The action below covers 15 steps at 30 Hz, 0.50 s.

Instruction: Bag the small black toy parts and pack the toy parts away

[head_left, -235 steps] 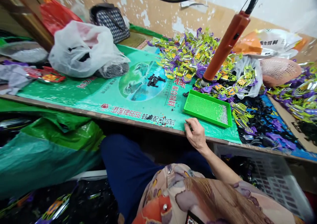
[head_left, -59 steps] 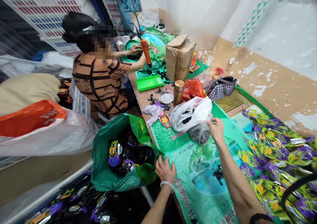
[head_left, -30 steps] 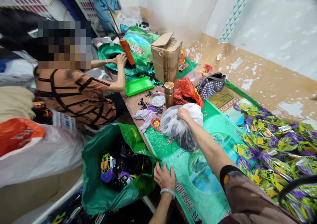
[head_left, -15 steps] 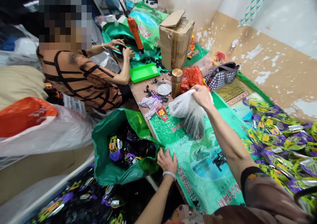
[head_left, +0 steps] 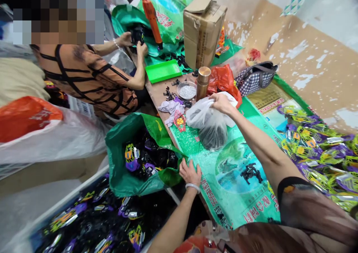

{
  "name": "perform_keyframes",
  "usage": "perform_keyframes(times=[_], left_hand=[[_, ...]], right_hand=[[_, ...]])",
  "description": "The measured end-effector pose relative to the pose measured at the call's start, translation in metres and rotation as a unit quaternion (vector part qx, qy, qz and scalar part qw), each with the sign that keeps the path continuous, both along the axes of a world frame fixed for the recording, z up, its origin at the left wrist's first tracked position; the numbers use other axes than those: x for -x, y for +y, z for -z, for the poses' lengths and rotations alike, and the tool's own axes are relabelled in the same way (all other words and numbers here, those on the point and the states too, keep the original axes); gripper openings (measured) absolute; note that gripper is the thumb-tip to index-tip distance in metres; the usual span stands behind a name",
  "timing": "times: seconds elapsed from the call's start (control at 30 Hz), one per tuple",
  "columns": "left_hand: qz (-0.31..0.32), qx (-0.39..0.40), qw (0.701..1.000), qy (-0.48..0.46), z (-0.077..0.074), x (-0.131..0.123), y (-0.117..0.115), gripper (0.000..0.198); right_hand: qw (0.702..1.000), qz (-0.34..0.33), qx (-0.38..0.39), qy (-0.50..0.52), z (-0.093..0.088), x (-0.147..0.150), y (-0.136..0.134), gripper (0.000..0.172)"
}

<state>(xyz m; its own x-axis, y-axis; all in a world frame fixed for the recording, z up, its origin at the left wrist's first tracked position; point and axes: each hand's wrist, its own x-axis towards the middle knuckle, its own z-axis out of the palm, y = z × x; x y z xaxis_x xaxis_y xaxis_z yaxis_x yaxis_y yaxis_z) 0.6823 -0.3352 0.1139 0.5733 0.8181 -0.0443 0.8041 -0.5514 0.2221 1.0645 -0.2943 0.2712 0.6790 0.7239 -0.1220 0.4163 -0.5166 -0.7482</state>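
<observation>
Right hand (head_left: 222, 103) closed on the gathered neck of the plastic bag (head_left: 205, 124). The bag rests on the counter (head_left: 159, 92), back from its near edge, with dark parts sagging low (neck pinched, so nothing spills). Left hand (head_left: 190, 173) lies at the near edge against the green sack (head_left: 123, 182) rim; whether it grips, I cannot tell.

The right hand (head_left: 222, 102) grips the top of a white bag (head_left: 207, 120) of dark parts on the green mat (head_left: 223, 171). The left hand (head_left: 190, 173) lies at the mat's near edge, touching a green sack (head_left: 120, 171). Far left, a co-worker's hands (head_left: 141, 48) hold a black part (head_left: 137, 35) beside an orange screwdriver (head_left: 152, 12).
</observation>
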Motion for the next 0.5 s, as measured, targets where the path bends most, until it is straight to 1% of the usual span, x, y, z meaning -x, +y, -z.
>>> perform_keyframes(times=[0.03, 0.1, 0.13, 0.17, 0.23, 0.3, 0.37, 0.43, 0.5], left_hand=[[0.002, -0.004, 1.000, -0.003, 0.001, 0.000, 0.000, 0.043], [0.005, -0.011, 1.000, -0.009, 0.002, 0.001, 0.000, 0.043], [0.005, -0.012, 1.000, -0.012, 0.002, 0.001, 0.000, 0.043], [0.005, -0.011, 1.000, -0.013, 0.003, 0.001, 0.000, 0.043], [0.003, -0.003, 1.000, -0.015, 0.003, 0.001, 0.000, 0.043], [-0.001, 0.006, 1.000, -0.016, 0.003, 0.001, 0.000, 0.043], [-0.004, 0.008, 1.000, -0.019, 0.003, 0.001, 0.000, 0.042], [-0.006, 0.008, 1.000, -0.021, 0.004, 0.001, -0.001, 0.043], [-0.006, 0.010, 1.000, -0.024, 0.004, 0.000, -0.001, 0.043]], right_hand=[[1.000, 0.018, -0.013, 0.022, 0.005, 0.008, -0.008, 0.061], [0.994, 0.061, -0.061, 0.067, 0.006, 0.024, -0.027, 0.089], [0.990, 0.083, -0.080, 0.086, 0.003, 0.033, -0.038, 0.096], [0.985, 0.104, -0.088, 0.102, -0.002, 0.041, -0.051, 0.098], [0.978, 0.143, -0.079, 0.129, -0.016, 0.062, -0.076, 0.093], [0.969, 0.177, -0.068, 0.157, -0.031, 0.088, -0.100, 0.077], [0.957, 0.211, -0.086, 0.178, -0.045, 0.115, -0.120, 0.063], [0.947, 0.237, -0.116, 0.185, -0.054, 0.140, -0.136, 0.055], [0.944, 0.244, -0.124, 0.182, -0.057, 0.161, -0.148, 0.052]])
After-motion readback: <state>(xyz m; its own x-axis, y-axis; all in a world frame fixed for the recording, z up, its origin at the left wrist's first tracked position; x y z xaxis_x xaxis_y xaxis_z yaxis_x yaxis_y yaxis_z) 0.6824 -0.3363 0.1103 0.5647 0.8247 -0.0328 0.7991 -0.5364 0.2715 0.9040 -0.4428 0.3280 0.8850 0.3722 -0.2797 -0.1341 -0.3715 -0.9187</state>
